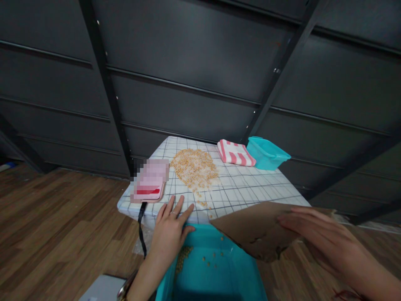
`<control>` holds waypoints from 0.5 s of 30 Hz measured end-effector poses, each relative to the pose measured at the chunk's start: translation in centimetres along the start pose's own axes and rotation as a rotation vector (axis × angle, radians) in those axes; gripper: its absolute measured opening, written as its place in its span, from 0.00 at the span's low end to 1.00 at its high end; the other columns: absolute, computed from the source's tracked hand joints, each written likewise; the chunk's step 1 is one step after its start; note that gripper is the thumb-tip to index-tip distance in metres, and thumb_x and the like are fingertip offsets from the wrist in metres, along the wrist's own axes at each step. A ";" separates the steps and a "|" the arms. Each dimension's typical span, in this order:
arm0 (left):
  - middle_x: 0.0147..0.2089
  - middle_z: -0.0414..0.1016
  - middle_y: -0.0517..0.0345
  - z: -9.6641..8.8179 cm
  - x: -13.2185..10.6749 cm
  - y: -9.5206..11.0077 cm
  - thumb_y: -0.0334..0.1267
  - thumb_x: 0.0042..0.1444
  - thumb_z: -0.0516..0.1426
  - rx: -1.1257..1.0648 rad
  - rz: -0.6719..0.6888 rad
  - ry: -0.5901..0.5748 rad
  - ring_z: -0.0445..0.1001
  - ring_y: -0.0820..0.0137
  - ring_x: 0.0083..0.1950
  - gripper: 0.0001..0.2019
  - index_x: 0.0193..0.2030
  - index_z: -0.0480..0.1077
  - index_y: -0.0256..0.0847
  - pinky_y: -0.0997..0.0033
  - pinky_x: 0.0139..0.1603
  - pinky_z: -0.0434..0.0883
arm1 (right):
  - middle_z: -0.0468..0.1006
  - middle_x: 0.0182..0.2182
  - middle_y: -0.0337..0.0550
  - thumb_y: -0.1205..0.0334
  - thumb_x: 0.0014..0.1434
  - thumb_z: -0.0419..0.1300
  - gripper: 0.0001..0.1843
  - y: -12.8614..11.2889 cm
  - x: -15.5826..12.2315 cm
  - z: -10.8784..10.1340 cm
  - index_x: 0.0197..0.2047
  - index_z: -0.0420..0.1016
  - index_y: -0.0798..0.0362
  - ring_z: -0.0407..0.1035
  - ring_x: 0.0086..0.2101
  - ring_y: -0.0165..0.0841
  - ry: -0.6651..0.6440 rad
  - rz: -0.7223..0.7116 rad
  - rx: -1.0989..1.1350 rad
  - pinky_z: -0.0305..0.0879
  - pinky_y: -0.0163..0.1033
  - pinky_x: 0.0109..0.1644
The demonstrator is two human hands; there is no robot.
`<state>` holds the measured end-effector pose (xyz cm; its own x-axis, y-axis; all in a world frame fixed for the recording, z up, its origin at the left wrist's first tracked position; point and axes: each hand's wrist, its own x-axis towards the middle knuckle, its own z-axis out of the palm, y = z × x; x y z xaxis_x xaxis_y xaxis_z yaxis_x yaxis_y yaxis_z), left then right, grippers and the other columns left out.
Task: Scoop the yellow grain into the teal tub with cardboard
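My left hand (171,228) rests at the near edge of the checked tablecloth (250,188), fingers stretched out, thumb over the rim of a teal bin (219,276). The bin sits below the table edge and holds a few scattered grains. My right hand (316,236) lies on a piece of brown cardboard (253,228), fingers pressed on its upper face, tilting it toward the bin. A pile of yellow grains (194,167) lies on the cloth beyond my left hand, with loose grains trailing toward the table edge.
A pink phone (149,184) with a black cable lies at the table's left edge. A red-and-white striped cloth (235,153) and a small teal container (266,154) stand at the far right. Dark metal shelving rises behind; wooden floor surrounds the table.
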<state>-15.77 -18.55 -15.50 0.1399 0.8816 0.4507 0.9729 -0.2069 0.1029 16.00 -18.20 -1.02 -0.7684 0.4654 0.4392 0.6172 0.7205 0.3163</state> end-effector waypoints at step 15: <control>0.60 0.69 0.48 -0.2 0.1 0.2 0.40 0.46 0.64 0.005 -0.010 0.000 0.66 0.46 0.60 0.26 0.55 0.69 0.53 0.44 0.52 0.69 | 0.81 0.35 0.41 0.81 0.53 0.45 0.22 0.7 1.0 1.3 0.42 0.73 0.53 0.75 0.38 0.33 0.025 -0.121 -0.023 0.73 0.38 0.43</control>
<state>-15.64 -18.62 -15.26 0.1299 0.8835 0.4501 0.9751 -0.1960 0.1033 15.45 -16.57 -1.41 -0.8332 0.3625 0.4175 0.5241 0.7584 0.3875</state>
